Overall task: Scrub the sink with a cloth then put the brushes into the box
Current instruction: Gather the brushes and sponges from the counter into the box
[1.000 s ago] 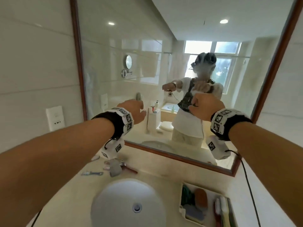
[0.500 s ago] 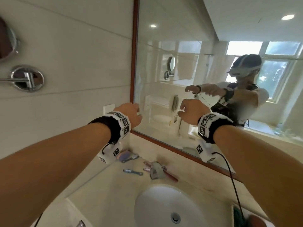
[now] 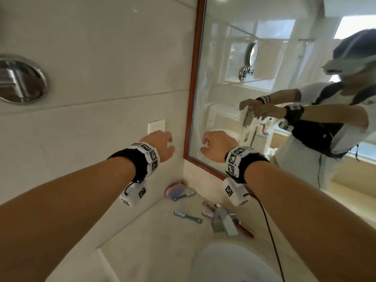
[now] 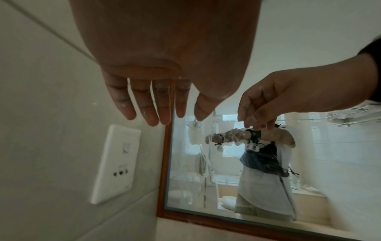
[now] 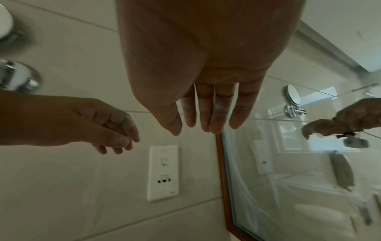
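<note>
Both my hands are raised in front of the wall, holding nothing. My left hand [image 3: 161, 144] hovers before the tiles with its fingers [image 4: 152, 112] straight and spread. My right hand [image 3: 216, 146] hangs at the mirror's edge, fingers [image 5: 206, 124] relaxed. Below them on the counter lie a blue brush [image 3: 188, 216], a second blue brush [image 3: 184, 195] beside a round pink and purple scrubber [image 3: 175, 189], and a pink brush [image 3: 207, 213] with a red handle [image 3: 245, 232]. The white sink [image 3: 230, 263] is at the bottom. No cloth or box is in view.
A chrome faucet [image 3: 223, 220] stands behind the sink among the brushes. A wood-framed mirror [image 3: 193, 98] fills the right. A white socket plate [image 3: 156, 127] and a chrome wall mount [image 3: 22, 80] sit on the tiled wall. A black cable [image 3: 268, 231] hangs from my right wrist.
My view has swung left, so the box at the right of the sink has left the frame. Both hands moved left with it and now hover nearer each other.
</note>
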